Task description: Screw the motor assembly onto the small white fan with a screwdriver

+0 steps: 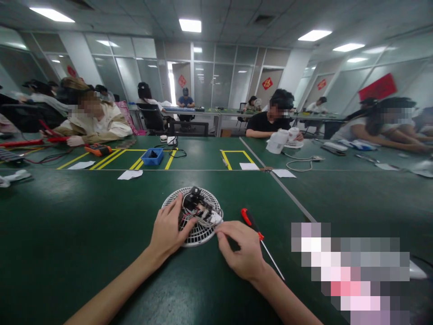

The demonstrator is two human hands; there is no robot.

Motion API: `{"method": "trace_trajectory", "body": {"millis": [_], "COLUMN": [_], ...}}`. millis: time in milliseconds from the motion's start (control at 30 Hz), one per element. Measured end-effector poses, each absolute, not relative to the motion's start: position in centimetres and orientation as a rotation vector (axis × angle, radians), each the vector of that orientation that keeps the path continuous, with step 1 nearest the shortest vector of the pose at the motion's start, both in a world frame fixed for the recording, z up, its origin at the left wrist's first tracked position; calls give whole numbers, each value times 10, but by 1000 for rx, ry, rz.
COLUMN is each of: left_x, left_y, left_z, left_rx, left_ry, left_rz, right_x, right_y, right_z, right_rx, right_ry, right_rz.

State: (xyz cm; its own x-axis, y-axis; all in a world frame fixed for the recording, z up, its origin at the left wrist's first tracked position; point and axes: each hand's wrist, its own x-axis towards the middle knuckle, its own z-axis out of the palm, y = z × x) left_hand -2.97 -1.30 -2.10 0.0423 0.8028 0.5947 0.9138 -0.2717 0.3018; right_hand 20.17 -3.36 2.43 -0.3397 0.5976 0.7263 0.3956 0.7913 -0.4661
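A round white fan grille [199, 239] lies on the green table, with a dark motor assembly [194, 198] and a tangle of wires on top of it. Grey cable [203, 222] loops across the front of the assembly to a small white part [215, 219] at the right. My left hand [171, 225] holds the grille's left side, its fingers along the motor and the thumb in front. At the grille's right rim, thumb and index finger of my right hand [240, 246] are pinched together beside the white part; what lies between them is hidden. A red-handled screwdriver [248, 217] lies just right of that hand.
Beyond the table seam are a blue bin [152, 156], an orange meter [98, 149], paper slips [130, 174] and yellow tape markings [237, 150]. A co-worker [274, 115] across the table handles white fan parts [277, 141]. A pixelated patch covers the lower right.
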Motion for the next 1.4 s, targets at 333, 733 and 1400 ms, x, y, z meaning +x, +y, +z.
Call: {"method": "trace_trajectory", "body": {"millis": [333, 733, 1400], "left_x": [-19, -24, -20], "left_y": [-17, -17, -31], "left_z": [-37, -37, -29], "left_rx": [-2272, -2305, -2251], "left_ry": [-1569, -1527, -1046], "left_rz": [-1081, -1189, -1287], "right_x": [165, 178, 179], "right_y": [-61, -43, -45], "right_z": [-11, -2, -11], "right_rx": [-565, -832, -825], "right_ry": [-2291, -2196, -2278], "right_rz": [396, 485, 445]}}
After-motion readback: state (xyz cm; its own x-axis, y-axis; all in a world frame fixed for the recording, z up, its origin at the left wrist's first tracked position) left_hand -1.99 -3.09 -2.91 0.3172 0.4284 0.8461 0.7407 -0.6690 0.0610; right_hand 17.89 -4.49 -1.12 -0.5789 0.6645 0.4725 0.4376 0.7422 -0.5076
